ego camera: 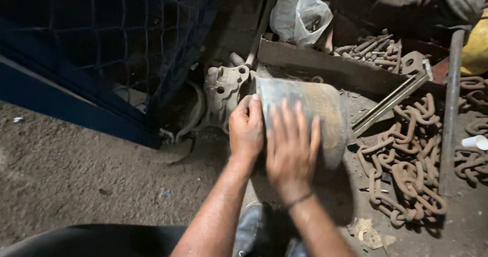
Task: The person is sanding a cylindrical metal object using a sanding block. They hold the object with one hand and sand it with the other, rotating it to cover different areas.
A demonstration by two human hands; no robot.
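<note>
Both forearms rise from the lower frame: left hand [246, 127] cups the near end and right hand [291, 147] lies flat, fingers spread, on the metal cylinder [320, 104] at frame centre, apparently steadying it; lifting next needs a closed grip.

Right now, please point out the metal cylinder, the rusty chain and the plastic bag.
metal cylinder [325, 104]: head view, bare curved side.
rusty chain [401, 170]: head view, middle links of the pile.
plastic bag [310, 15]: head view, crumpled front.

Dull grimy metal drum [310, 112], rusty chain [406, 170]
</note>
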